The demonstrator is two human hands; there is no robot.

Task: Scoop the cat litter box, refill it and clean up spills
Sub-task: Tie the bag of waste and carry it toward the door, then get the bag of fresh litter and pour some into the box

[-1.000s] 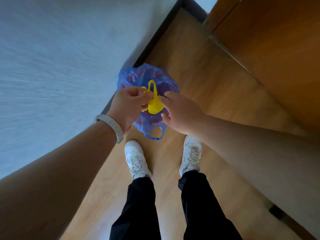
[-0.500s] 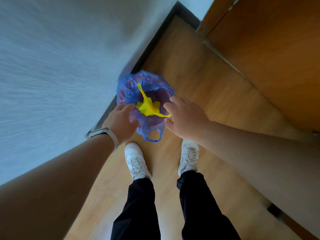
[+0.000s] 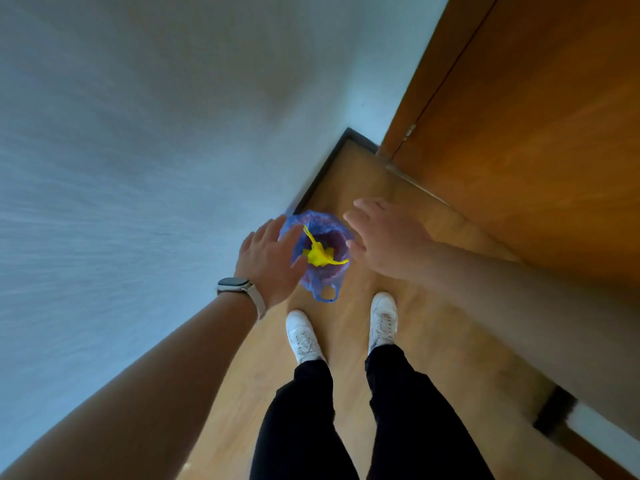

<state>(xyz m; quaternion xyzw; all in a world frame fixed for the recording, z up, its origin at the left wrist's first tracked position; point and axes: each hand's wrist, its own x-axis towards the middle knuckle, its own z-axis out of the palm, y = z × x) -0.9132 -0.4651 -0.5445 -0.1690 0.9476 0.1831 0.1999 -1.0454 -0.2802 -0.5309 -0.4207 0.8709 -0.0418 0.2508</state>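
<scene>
A blue plastic bag [image 3: 323, 223] sits on the wooden floor by the wall, just ahead of my feet. A knotted yellow bag [image 3: 320, 255] lies in its open mouth. My left hand [image 3: 268, 261] hovers over the bag's left side, fingers spread, holding nothing; a watch is on that wrist. My right hand [image 3: 384, 237] is above the bag's right side, open with fingers apart, also apart from the bag. One blue handle loop [image 3: 327, 294] hangs toward my shoes.
A white wall [image 3: 138, 168] with a dark skirting board [image 3: 322, 171] runs along the left. A wooden door [image 3: 536, 133] and frame stand at the right. My white shoes [image 3: 382, 318] stand on the wooden floor [image 3: 433, 341] behind the bag.
Both hands have let go of the yellow bag's ties and lifted away from the blue bag, fingers spreading. The view has risen, so the bag looks smaller and farther.
</scene>
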